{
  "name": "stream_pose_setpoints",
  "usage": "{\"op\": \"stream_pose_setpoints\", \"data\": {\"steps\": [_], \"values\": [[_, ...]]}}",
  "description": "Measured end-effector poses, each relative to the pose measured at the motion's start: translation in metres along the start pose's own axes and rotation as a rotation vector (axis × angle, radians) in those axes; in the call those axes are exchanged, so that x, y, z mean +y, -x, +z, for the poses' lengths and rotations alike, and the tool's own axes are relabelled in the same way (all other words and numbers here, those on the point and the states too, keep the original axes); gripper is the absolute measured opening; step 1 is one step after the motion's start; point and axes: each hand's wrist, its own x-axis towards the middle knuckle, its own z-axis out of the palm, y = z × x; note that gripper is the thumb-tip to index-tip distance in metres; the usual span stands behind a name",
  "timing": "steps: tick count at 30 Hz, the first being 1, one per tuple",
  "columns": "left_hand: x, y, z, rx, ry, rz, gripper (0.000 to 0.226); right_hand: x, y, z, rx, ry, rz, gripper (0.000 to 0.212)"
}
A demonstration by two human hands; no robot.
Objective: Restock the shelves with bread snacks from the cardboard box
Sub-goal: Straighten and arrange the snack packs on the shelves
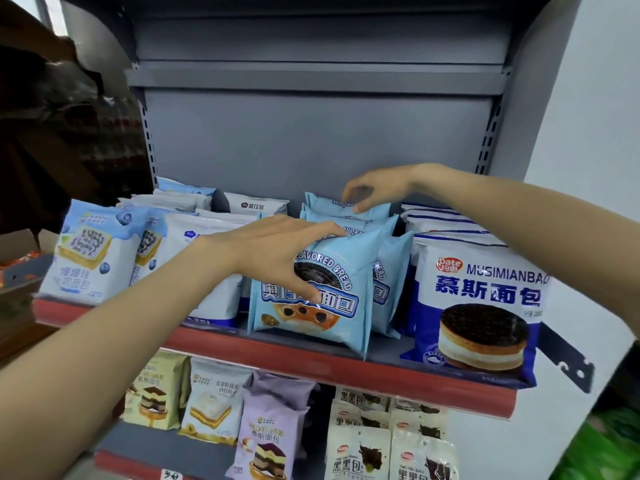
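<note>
A row of light-blue bread packs stands upright on the grey shelf (388, 353) with its red front strip. My left hand (277, 251) grips the front light-blue pack (332, 313), fingers over its top edge and thumb across its face. My right hand (377, 188) pinches the top edge of the rear light-blue pack (372, 208) at the back of the same row. The cardboard box is not clearly in view.
White-and-blue mousse bread packs (481, 306) stand right of the row, blueberry toast packs (90, 251) and white packs to the left. The lower shelf holds cream, purple (273, 431) and white snack packs. The shelf's upper back panel (311, 140) is bare. A white wall is at right.
</note>
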Motion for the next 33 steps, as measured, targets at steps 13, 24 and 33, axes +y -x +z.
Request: {"op": "stream_pose_setpoints", "data": {"steps": [13, 24, 33], "values": [[0.000, 0.004, 0.005, 0.054, -0.048, 0.019, 0.088, -0.031, 0.010, 0.022, 0.058, 0.407, -0.021, 0.063], [0.000, 0.007, 0.008, 0.085, -0.065, 0.034, 0.084, -0.034, 0.071, -0.012, -0.016, 0.043, -0.070, 0.038], [0.001, 0.012, 0.007, 0.096, -0.052, 0.052, 0.086, -0.055, 0.076, 0.011, -0.189, 0.127, -0.060, 0.083]]}}
